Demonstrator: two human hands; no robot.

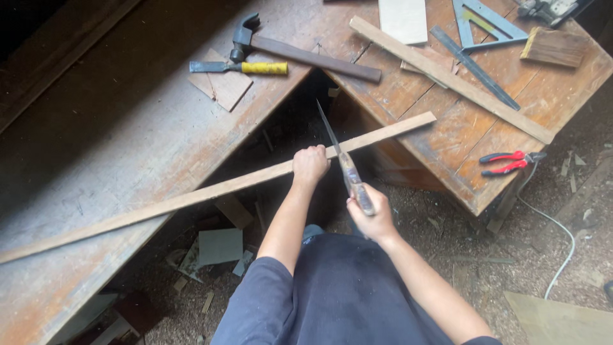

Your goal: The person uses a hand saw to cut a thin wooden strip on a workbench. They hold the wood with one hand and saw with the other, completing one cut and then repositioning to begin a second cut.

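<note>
Head view: left hand [310,165] grips the long thin slat [211,190] bridging the benches [128,140]; right hand [370,214] clasps a saw [341,160]. Slat looks light, whippy; hold beside the cut.

A woodworking shop: worn wooden benches [128,160], hammer [300,54], square [485,25], wood scraps on the floor [447,243].

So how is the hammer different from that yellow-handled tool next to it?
The hammer has a long brown wooden handle; the yellow-handled tool has a short yellow grip. The hammer ends in a chunky dark claw head, while the yellow-handled tool ends in a flat metal blade. The hammer lies slanted across the bench; the yellow-handled tool lies nearly level, partly on a thin wooden offcut. Both rest untouched on the wooden bench.
</note>
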